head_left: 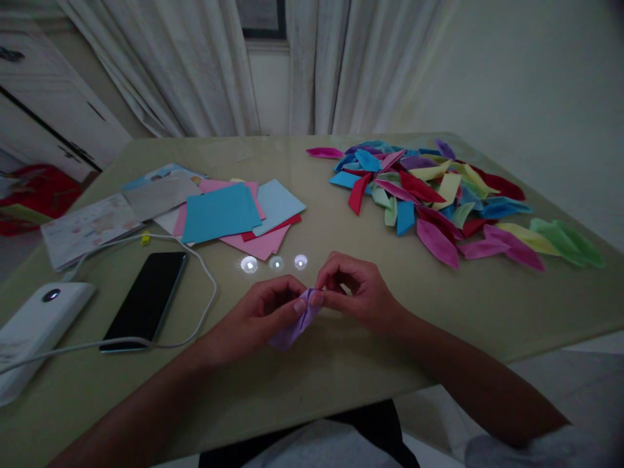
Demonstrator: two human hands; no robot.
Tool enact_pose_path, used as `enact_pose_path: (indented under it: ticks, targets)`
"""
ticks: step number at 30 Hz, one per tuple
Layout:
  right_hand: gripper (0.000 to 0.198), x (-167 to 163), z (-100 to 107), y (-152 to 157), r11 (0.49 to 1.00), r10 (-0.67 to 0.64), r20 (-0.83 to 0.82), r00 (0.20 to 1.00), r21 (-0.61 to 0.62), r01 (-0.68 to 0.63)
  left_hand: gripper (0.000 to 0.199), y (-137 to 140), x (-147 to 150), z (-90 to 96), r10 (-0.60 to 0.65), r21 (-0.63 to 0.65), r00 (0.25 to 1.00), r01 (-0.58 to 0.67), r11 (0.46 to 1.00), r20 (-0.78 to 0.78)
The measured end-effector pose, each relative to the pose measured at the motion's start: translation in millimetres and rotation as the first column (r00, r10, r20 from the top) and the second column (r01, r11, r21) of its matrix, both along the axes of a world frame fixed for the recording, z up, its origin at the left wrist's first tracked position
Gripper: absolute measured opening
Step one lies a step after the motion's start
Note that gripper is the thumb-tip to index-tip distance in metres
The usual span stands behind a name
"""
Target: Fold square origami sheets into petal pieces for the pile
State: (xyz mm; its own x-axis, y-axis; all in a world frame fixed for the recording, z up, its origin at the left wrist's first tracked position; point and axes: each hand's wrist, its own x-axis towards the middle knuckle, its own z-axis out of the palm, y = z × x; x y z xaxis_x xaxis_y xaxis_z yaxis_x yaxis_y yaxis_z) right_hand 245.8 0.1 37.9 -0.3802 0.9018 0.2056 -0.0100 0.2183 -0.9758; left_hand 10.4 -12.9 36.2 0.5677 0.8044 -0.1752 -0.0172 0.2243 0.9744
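Note:
A small folded piece of purple paper (pixel 292 331) is held between both hands above the near part of the table. My left hand (pixel 268 309) grips it from the left, thumb lying along its upper edge. At its upper right end, my right hand (pixel 355 286) pinches the paper between thumb and fingertips. The folds under the fingers are partly hidden. Beyond the hands to the left lie loose square sheets, a blue sheet (pixel 221 213) on top of pink ones. To the far right is a heap of folded paper pieces (pixel 419 182) in many colours.
On the left rest a black phone (pixel 146 299), a white power bank (pixel 39 331) and a looped white cable (pixel 207 312). A printed booklet (pixel 92 227) lies behind them. The table's (pixel 341 383) near edge meets my lap; curtains hang behind its far edge.

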Motion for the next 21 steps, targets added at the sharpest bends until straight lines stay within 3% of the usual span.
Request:
enact_pose_path:
  ticks: [10,17,21]
  targets:
    - [0.027,0.9,-0.2,4.8,0.990,0.109,-0.025,0.994,-0.088,-0.111,0.021,0.3,-1.2,-6.3,-0.031,-0.155,0.985,0.058,0.986,0.168]
    - [0.033,0.8,1.3,4.4,0.968,0.195,0.026,0.980,-0.165,-0.188,0.036,-2.5,-0.7,-10.4,-0.047,-0.415,0.976,0.133,0.900,0.211]
    - [0.035,0.6,3.1,4.6,0.959,0.226,0.049,0.973,-0.186,-0.214,0.043,-2.3,1.0,-12.0,-0.068,-0.464,0.973,0.166,0.870,0.221]
